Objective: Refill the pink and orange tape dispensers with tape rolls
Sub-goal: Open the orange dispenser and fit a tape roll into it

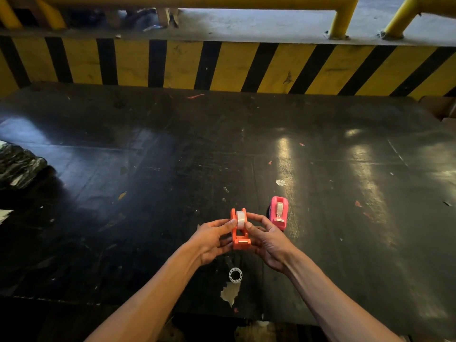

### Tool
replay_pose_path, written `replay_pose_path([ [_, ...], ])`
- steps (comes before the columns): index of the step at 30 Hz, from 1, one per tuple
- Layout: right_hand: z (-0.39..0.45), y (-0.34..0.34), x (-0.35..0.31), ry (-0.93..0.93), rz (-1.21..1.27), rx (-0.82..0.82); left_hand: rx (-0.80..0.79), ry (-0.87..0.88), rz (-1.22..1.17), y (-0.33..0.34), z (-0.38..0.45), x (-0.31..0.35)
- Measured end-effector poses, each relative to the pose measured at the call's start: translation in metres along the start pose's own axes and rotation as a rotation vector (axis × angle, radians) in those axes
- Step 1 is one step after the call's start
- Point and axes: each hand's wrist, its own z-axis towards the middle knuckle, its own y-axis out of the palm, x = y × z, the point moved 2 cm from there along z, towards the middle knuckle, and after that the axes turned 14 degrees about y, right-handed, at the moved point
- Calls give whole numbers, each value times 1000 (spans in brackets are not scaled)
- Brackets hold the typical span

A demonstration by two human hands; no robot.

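— What is the surface [148,149] like?
— Dark, glossy, scuffed, with a torn patch near its front edge.
— And the dispensers?
— The orange dispenser [240,239] and the pink dispenser [278,213] look like smooth plastic; the tape roll [241,219] is translucent. The bag [19,166] at left — crinkled shiny plastic.

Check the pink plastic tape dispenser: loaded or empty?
Loaded. The pink plastic tape dispenser shows a strip of clear tape running to its cutter; it stands on the dark table, untouched.
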Motion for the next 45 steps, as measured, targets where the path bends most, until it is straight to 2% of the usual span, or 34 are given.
replay_pose_path([
  [3,1,1,-2,9,-4,15,19,13,-19,1,-1,-3],
  [6,4,-1,0,23,-26,25,-24,73,79,1,-1,-6],
  [10,5,-8,2,28,10,23,-256,135,199,-13,-2,0],
  [13,1,-8,1,33,5,-16,-399,173,431,-18,-7,8],
  [17,0,-6,2,25,-7,-34,-391,237,614,-15,-9,11],
  [20,0,-7,3,30,-30,-9,-392,261,620,-10,-12,3],
  [24,3,-10,5,-4,-73,63,-308,311,685,-11,-8,-8],
  [28,9,-13,7,-26,-195,116,-250,391,883,-18,-1,-8],
  [32,15,-16,9,1,-366,99,-210,405,1007,-29,10,-5],
  [36,26,-14,8,30,-495,122,-260,401,1161,-34,23,-7],
  [45,69,-13,14,37,-638,309,-377,380,1566,-33,65,-5],
])
